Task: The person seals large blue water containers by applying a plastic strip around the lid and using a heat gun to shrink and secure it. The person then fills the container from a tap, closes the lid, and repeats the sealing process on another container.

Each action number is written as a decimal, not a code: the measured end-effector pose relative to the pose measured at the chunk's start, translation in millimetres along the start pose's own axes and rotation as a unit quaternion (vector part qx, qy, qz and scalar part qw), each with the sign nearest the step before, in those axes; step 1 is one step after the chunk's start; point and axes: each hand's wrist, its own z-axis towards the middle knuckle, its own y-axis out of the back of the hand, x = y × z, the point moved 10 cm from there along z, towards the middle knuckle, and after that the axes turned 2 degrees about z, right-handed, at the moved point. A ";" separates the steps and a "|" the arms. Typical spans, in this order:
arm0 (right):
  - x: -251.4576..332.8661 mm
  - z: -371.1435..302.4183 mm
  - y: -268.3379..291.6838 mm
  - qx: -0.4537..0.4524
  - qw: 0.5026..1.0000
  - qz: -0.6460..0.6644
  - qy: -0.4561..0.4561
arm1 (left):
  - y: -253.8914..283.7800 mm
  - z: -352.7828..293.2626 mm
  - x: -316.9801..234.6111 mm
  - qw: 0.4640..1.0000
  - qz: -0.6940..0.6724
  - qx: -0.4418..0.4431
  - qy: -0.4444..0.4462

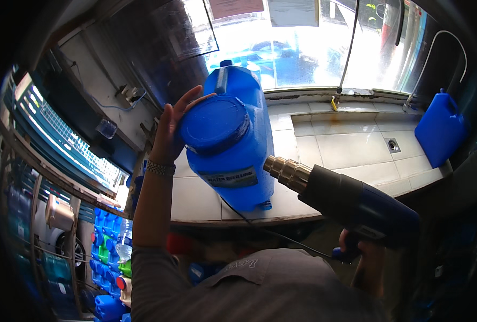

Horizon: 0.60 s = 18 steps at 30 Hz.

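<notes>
Our left hand (170,129) is open, its fingers spread against the edge of the round blue lid (215,123). Our right hand (356,244) is wrapped around the grip of a heat gun (356,201), whose metal nozzle points at the side of the blue jug (225,158). We see that jug on the white-tiled counter (190,206); the lid and opaque walls hide its contents. A second blue jug (439,129) leans at the right, its contents hidden too. Stacked blue containers (107,252) stand at lower left.
</notes>
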 end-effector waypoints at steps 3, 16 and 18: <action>-4.2 -1.9 -0.8 0.032 0.999 0.022 -0.036 | -5.0 -7.2 -3.2 1.000 0.009 -0.020 -0.003; 8.4 -11.9 4.1 0.031 0.999 -0.032 -0.027 | -24.9 9.9 -46.8 0.898 0.394 0.194 0.016; 9.7 -11.4 2.9 0.026 0.999 -0.036 -0.025 | -47.0 18.8 -46.0 0.849 0.436 0.296 0.017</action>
